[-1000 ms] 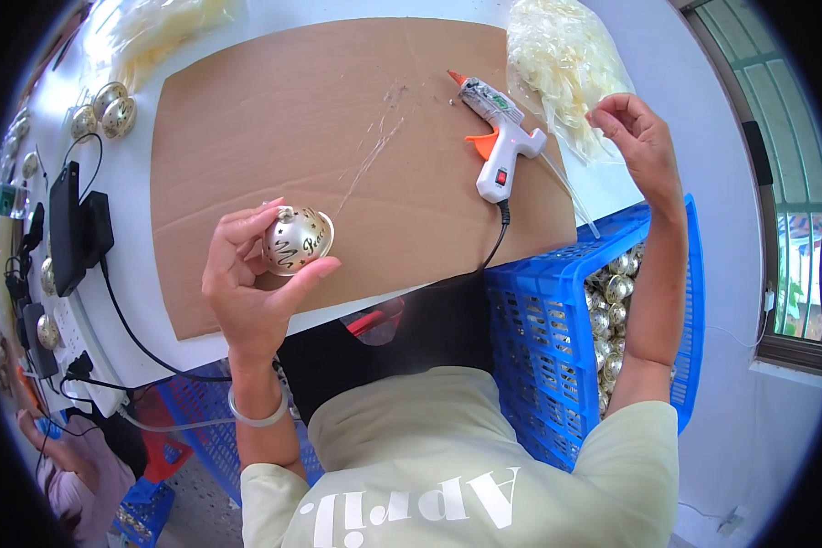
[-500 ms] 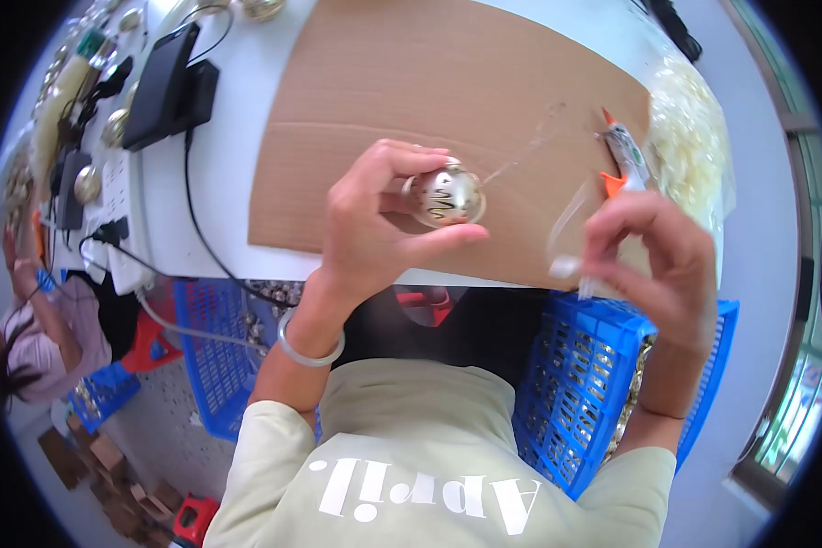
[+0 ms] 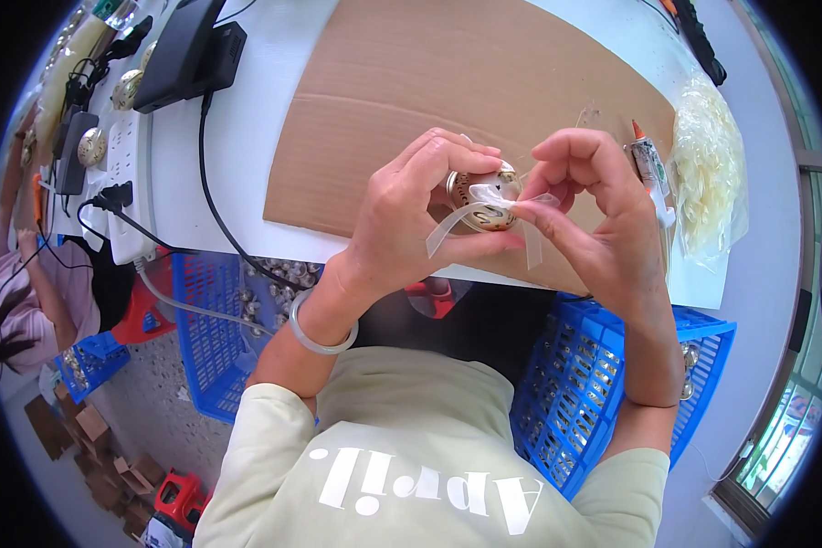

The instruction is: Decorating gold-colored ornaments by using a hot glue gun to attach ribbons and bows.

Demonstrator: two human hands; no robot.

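My left hand (image 3: 409, 196) grips a shiny ball ornament (image 3: 464, 189), pale with gold and dark markings, its thumb below and fingers above. Against the ball's right face sits a white ribbon bow (image 3: 493, 203) with sheer tails hanging down on both sides. My right hand (image 3: 586, 205) pinches the bow between thumb and forefinger, the other fingers curled. Both hands are over a brown cardboard sheet (image 3: 384, 82). Just right of my right hand lies a glue gun (image 3: 647, 164) with an orange tip, partly hidden by that hand.
A clear bag of cream ribbon bows (image 3: 706, 173) lies at the table's right. At left are a black power adapter (image 3: 183, 64), a white power strip (image 3: 130, 173) and cables. Blue baskets (image 3: 571, 384) with ornaments flank my lap. A co-worker (image 3: 41, 292) sits at far left.
My right hand has moved left and up, bringing the ribbon bow from beside the table edge onto the ball. My left hand still holds the ball, slightly farther right.
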